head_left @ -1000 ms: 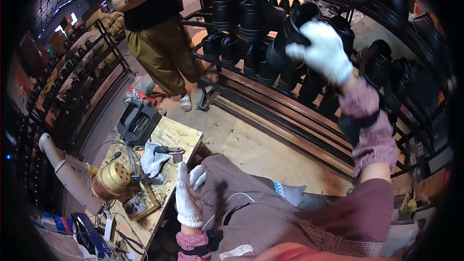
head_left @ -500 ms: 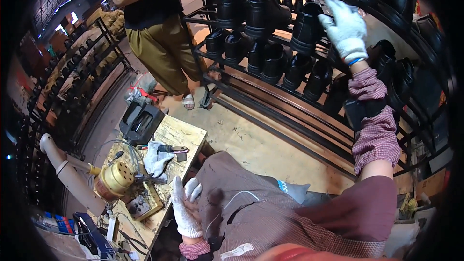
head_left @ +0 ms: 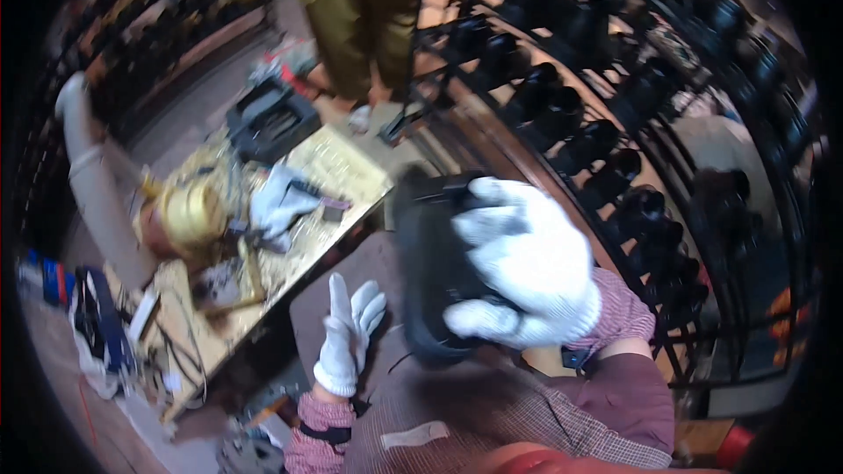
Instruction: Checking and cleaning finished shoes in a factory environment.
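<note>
A black shoe (head_left: 432, 272) is in front of my body, gripped by my right hand (head_left: 527, 268), which wears a white knit glove. The gloved fingers wrap over the shoe's right side; motion blurs its outline. My left hand (head_left: 345, 338), also in a white glove, is beside the bench edge over my apron (head_left: 452, 408). Its fingers are stretched apart and nothing is in them. The shoe is to the right of that hand, and the two do not touch.
A wooden bench (head_left: 338, 158) on the left bears a yellow round machine (head_left: 189, 215), a white cloth (head_left: 277, 202) and a black open box-like holder (head_left: 272, 120). A black rack (head_left: 479, 110) with many shoes stands right. A person in olive trousers (head_left: 360, 22) stands beyond the bench.
My right hand has come from the rack back toward my body, now with a black shoe in it. My head view has turned right. The left hand remains open near the bench.
</note>
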{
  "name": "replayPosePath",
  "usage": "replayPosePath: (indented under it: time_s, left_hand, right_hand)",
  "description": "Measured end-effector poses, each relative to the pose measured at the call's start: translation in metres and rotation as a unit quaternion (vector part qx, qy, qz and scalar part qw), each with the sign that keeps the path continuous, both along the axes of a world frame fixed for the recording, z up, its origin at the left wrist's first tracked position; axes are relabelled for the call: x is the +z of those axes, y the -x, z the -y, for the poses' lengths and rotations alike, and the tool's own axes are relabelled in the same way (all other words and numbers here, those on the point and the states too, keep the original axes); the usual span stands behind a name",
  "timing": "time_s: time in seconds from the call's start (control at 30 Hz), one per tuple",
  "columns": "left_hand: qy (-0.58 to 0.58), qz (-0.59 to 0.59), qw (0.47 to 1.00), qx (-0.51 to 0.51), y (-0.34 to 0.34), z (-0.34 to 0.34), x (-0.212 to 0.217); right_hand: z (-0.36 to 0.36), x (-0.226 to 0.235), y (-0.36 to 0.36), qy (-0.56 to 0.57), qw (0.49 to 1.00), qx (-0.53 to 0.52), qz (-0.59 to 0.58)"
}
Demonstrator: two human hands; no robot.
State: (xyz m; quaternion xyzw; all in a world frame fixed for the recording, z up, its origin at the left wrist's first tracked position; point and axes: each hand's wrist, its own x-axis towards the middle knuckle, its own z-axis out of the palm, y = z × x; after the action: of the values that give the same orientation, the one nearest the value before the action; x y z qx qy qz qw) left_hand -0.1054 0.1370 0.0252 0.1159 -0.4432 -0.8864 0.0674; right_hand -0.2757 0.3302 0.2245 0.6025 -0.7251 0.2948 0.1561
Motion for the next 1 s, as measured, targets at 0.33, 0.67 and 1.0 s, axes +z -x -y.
replayPosePath:
  time_s: [0.33, 0.67, 1.0]
  left_hand:
    - [-0.076, -0.038, 0.894, 0.439, -0.059, 0.114, -0.024]
    - [0.0, -0.049, 0.875, 0.482, -0.063, 0.212, -0.014]
    - [-0.127, -0.163, 0.894, 0.397, -0.07, 0.217, -0.065]
  right_hand:
    - [0.165, -0.133, -0.049, -0.17, 0.919, 0.353, 0.037]
    - [0.255, -0.142, -0.058, -0.094, 0.938, 0.333, -0.017]
    - [0.243, -0.115, -0.079, -0.068, 0.926, 0.357, -0.105]
